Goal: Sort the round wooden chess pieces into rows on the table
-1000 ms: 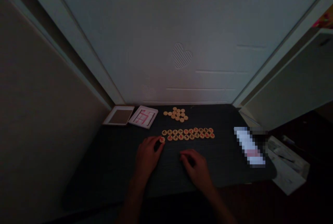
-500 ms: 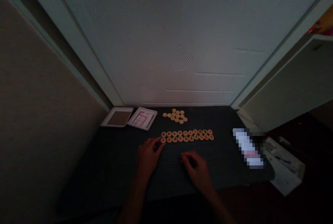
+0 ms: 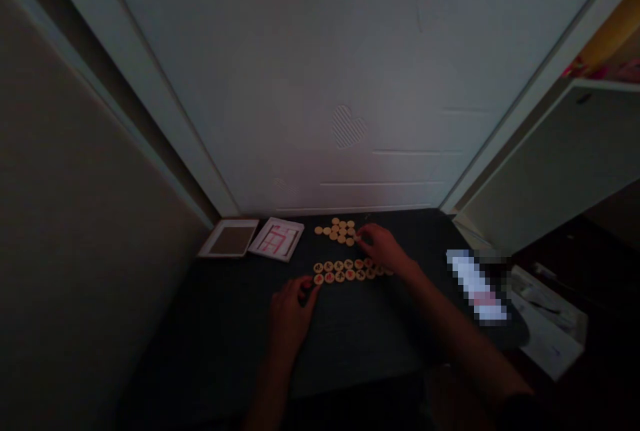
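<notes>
Right hand (image 3: 383, 246) forward to plain discs (image 3: 341, 239), grip unclear, beyond marked disc rows (image 3: 340, 277) lengthwise left to right

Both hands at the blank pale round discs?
No, right hand is at the blank discs, left hand at the marked pale round discs.

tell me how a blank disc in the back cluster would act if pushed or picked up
A blank disc looks small and wooden, so it is probably light and stiff. Lying flat on the dark table, it would likely slide rather than roll or tip.
</notes>
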Demonstrator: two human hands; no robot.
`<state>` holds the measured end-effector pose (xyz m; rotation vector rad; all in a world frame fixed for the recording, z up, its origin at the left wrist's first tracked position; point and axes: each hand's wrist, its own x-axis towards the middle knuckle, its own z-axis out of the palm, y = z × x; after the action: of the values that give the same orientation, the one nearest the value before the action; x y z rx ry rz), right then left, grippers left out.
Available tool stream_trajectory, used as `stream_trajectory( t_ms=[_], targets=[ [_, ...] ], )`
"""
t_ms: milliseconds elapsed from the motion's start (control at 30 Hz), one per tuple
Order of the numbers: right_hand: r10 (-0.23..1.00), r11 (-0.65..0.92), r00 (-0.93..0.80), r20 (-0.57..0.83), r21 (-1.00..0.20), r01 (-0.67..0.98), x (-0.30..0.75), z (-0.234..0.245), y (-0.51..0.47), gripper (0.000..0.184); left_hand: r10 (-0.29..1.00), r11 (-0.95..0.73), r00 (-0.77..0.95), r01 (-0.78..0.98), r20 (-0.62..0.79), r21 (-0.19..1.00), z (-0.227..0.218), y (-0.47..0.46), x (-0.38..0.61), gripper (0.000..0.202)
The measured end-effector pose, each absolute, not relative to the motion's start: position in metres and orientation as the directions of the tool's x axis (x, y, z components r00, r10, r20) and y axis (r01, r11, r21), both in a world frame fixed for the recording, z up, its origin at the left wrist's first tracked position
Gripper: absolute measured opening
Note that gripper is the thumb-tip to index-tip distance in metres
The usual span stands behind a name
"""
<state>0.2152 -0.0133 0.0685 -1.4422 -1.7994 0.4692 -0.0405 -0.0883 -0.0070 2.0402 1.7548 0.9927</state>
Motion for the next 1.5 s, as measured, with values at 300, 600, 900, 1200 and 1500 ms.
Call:
stream_trajectory(
  t_ms=[300,600,900,1200,1500],
  targets=[
    [0.935,0.263,0.012,0.354,-0.718,0.644,0.198,0.078,-0.009,0.031,0.942,-0.240,0.042,0.782,0.334,0.576,-0.001,-0.091,-0.040,0.015],
    [0.942,0.334,-0.197,0.270,-0.741,0.582,0.218,0.065,-0.065,0.021,0.938,-0.266,0.067,0.769,0.340,0.582,-0.002,-0.092,-0.041,0.017],
    [0.966,0.244,-0.165,0.200,-0.913,0.326,0.184,0.008,-0.146,0.017,0.963,-0.206,0.005,0.658,0.269,0.724,0.001,-0.102,-0.028,0.023],
    [0.989,0.148,-0.057,0.140,-0.970,0.190,0.177,0.000,-0.147,0.019,0.966,-0.229,0.216,0.475,0.140,0.850,0.004,-0.125,0.011,0.021],
    [0.971,0.237,-0.075,0.225,-0.938,0.253,0.178,-0.005,-0.151,0.032,0.973,-0.200,0.189,0.425,0.130,0.883,0.009,-0.126,0.013,0.019]
  ],
)
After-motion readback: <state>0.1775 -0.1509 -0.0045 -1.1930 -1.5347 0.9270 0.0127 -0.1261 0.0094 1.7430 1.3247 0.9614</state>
